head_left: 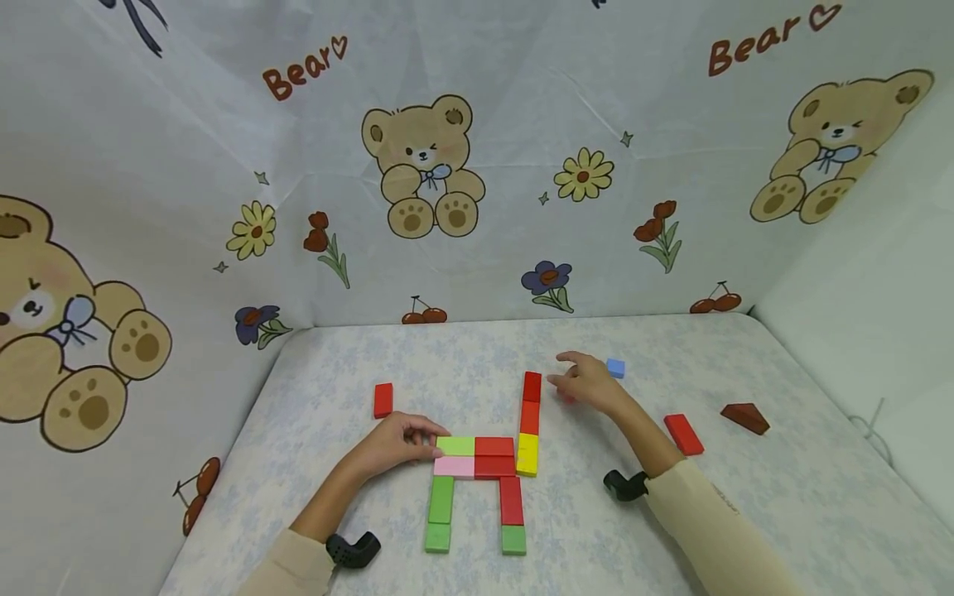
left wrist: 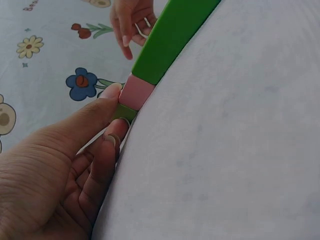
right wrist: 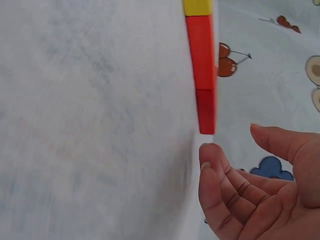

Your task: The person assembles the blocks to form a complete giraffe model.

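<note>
Coloured blocks lie joined in a flat figure on the table. My left hand [head_left: 398, 440] is at the figure's left end, its thumb and a finger pinching the end of a light green block [head_left: 455, 446]. A pink block [head_left: 454, 468] lies against that block, with a green block [left wrist: 165, 45] beyond it in the left wrist view. Past the end of a column of red blocks [head_left: 530, 416] and a yellow block [head_left: 527, 455], my right hand [head_left: 589, 382] hovers, thumb and fingers apart and holding nothing. A reddish piece [head_left: 569, 400] is partly hidden under it.
A blue block [head_left: 615, 368] lies just beyond the right hand. Farther right are a red block [head_left: 683, 434] and a brown angular block [head_left: 745, 418]. Another red block [head_left: 383, 400] lies at the left. A bear-printed cloth [head_left: 507, 273] hangs behind the table.
</note>
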A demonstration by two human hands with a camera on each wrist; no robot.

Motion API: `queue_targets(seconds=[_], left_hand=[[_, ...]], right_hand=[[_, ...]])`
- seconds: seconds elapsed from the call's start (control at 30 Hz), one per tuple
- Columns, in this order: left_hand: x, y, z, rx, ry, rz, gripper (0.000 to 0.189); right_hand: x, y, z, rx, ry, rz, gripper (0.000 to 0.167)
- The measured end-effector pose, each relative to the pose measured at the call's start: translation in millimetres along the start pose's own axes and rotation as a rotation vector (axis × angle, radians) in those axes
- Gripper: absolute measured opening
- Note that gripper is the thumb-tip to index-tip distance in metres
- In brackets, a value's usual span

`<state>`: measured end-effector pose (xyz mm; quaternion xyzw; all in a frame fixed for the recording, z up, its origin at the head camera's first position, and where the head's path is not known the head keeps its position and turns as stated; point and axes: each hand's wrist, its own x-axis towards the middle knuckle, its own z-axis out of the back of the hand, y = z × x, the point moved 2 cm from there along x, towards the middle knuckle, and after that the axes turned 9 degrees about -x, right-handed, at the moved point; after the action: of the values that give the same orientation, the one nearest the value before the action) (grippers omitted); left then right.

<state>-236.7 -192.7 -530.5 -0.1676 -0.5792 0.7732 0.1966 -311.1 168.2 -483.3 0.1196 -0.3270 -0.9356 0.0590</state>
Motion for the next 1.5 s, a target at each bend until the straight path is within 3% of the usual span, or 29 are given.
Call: queue_targets(seconds=[0.2, 0.43, 0.63, 0.77, 1.03, 1.3, 1.5], left_hand=[[0.5, 4.6, 1.2, 0.016, 0.001, -0.006, 0.027], [-0.2, 2.9, 0.2, 0.010, 0.002, -0.014, 0.027], [0.3, 2.9, 0.4, 0.003, 0.001, -0.004, 0.026], [2.1, 3.5, 0.7, 0.003, 0.005, -0.008, 0.026], [1.4, 6.1, 2.1, 0.007, 0.006, -0.012, 0.027], [1.4, 3.4, 1.6, 0.000, 0.001, -0.016, 0.028], [1.7, 2.9, -0.5, -0.003, 0.000, -0.013, 0.029]], right_hand=[[-30.6, -6, 22, -0.025, -0.029, 0.106, 0.045], [-62.3, -25, 55, -0.065, -0.092, 0.160, 0.046], [-76.1, -41, 83, -0.094, -0.010, 0.169, 0.050], [-80.9, -57, 97, -0.104, 0.031, 0.140, 0.049], [-88.9, -90, 115, -0.192, 0.079, -0.058, 0.050], [-85.9, -112, 115, -0.202, 0.167, -0.168, 0.044], [-82.5, -120, 107, -0.195, 0.227, -0.176, 0.043]])
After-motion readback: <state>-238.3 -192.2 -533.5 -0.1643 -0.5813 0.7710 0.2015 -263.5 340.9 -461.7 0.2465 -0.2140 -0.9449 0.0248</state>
